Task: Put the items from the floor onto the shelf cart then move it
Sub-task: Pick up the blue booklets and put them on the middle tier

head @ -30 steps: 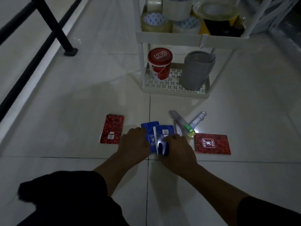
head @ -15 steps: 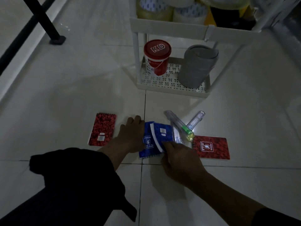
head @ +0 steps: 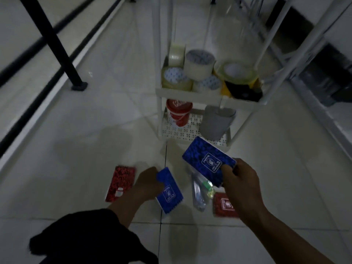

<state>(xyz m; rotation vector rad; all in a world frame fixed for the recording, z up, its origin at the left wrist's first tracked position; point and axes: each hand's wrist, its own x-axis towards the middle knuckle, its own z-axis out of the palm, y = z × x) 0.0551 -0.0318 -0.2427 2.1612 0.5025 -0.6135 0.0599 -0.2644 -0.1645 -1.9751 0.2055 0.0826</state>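
My right hand (head: 241, 184) holds a blue notebook (head: 207, 160) lifted above the floor, just in front of the white shelf cart (head: 190, 94). A second blue notebook (head: 169, 191) is gripped by my left hand (head: 147, 184), raised a little off the tiles. On the floor lie a red notebook (head: 121, 183) to the left, another red notebook (head: 224, 205) partly under my right wrist, and clear pens (head: 200, 191) with a green part between them.
The cart's middle shelf carries several tape rolls (head: 199, 63). Its bottom shelf holds a red-lidded tub (head: 179, 113) and a grey container (head: 217, 122). A black post (head: 57, 46) with rails stands at the left. White racking (head: 308, 60) runs along the right.
Both hands have lifted the two blue notebooks off the floor; the right one rose toward the cart. The view has tilted up, showing more of the cart.
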